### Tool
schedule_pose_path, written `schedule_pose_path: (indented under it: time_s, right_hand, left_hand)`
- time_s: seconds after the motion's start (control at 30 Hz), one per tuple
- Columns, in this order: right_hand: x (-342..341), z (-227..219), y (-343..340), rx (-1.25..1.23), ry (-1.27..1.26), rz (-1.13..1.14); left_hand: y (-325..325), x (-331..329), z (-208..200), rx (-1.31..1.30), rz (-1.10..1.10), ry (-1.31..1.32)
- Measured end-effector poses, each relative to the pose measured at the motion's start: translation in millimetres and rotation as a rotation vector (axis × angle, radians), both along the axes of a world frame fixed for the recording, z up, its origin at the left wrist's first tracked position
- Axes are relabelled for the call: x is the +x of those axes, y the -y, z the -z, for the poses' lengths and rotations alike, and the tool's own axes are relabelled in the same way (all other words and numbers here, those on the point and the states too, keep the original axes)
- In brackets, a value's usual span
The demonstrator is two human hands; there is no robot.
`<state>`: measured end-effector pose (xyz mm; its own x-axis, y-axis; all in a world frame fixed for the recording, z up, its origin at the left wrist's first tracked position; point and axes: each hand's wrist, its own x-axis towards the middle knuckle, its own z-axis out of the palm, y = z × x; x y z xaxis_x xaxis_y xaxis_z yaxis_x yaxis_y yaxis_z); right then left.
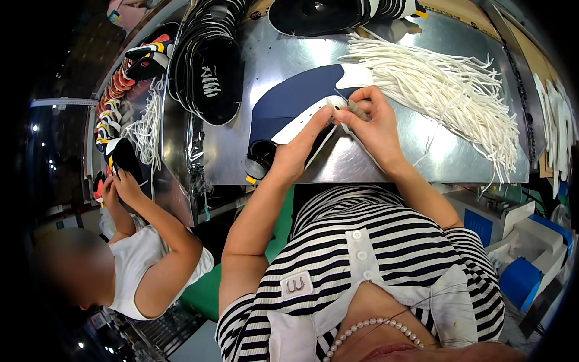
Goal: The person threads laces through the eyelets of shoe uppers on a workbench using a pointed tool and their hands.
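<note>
A navy and white shoe upper lies on the metal table in front of me, its white eyelet strip facing my hands. My left hand is closed on the near edge of that strip, thumb and fingers pinching it. Right beside it, my right hand has its thumb and index finger pinched on a white shoelace at the strip's upper end. A beige wrap shows at the right fingers. The lace trails below the hands toward the table edge. The exact spot where lace and eyelet meet is hidden by my fingertips.
A big bundle of white shoelaces spreads over the table's right side. Stacked black shoe uppers stand at left, with more at the far edge. On the left, a co-worker handles a shoe piece beside colourful uppers and laces.
</note>
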<state>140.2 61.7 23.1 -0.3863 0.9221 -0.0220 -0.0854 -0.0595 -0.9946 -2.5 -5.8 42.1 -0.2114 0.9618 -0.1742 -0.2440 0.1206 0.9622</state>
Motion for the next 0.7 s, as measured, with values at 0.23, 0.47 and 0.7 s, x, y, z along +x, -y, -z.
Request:
schedule_pose_path:
  time_s: [0.23, 0.47, 0.7]
  right_hand:
    - [6.9, -8.1, 8.5, 0.07, 0.134, -0.108]
    - [14.8, -3.8, 6.4, -0.05, 0.112, -0.266]
    - [10.2, -3.3, -15.6, -0.079, 0.041, -0.252]
  left_hand:
    - [7.7, 1.2, 8.9, -0.028, -0.139, -0.041]
    - [5.6, -6.0, 20.7, -0.032, -0.14, -0.004]
    - [-11.2, -5.4, 17.6, -0.057, -0.123, -0.095]
